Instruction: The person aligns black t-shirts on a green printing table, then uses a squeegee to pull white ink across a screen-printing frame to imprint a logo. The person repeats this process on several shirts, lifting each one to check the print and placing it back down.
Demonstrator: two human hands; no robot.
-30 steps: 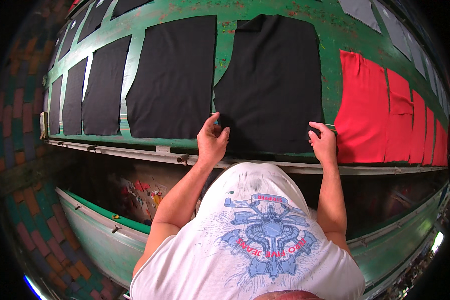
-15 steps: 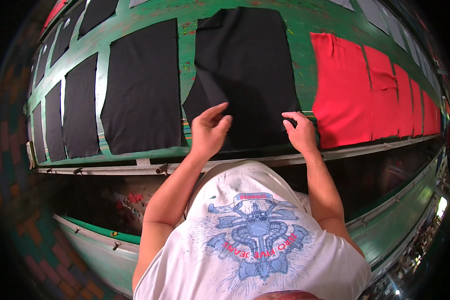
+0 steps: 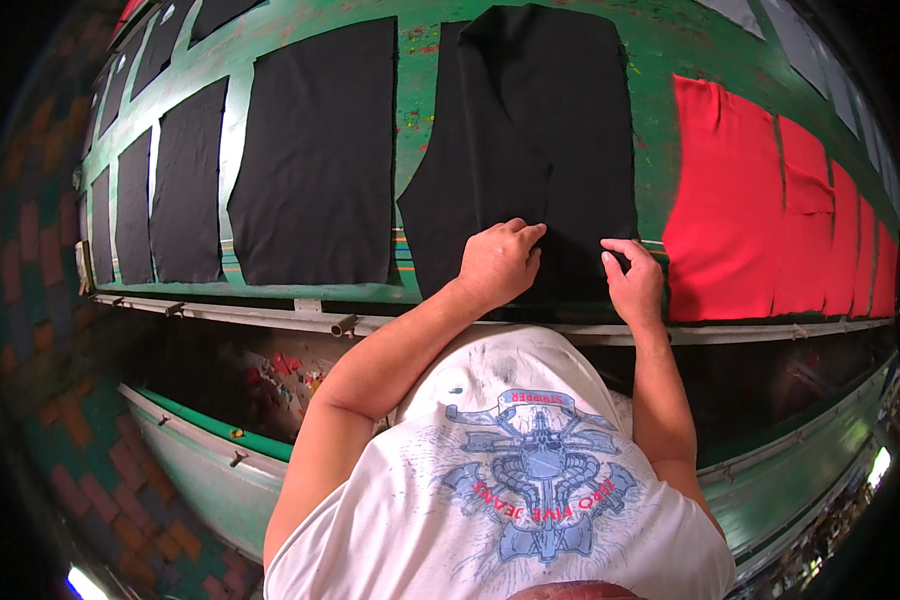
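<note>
A large black cloth piece (image 3: 590, 150) lies in front of me on the green table, with a ridge and a folded-over flap running down its middle. My left hand (image 3: 503, 262) is closed at the lower end of that flap, fingers and thumb pinched on the cloth. Over the near right part of the same piece is my right hand (image 3: 635, 282), thumb and forefinger bent with a small gap between them; its other fingers are partly hidden. To the left lies another flat black cloth panel (image 3: 315, 160).
The green table (image 3: 417, 120) has paint specks and a pale metal rail (image 3: 320, 319) along its near edge. Red cloth pieces (image 3: 725, 210) lie at the right, grey ones (image 3: 810, 50) at the far right. Smaller black pieces (image 3: 190, 180) line the left. Another green table (image 3: 200, 480) stands behind me.
My left hand has moved right across the black cloth, turning over and drawing the flap with it. The right hand keeps its place near the cloth's right edge. The whole view has shifted slightly.
</note>
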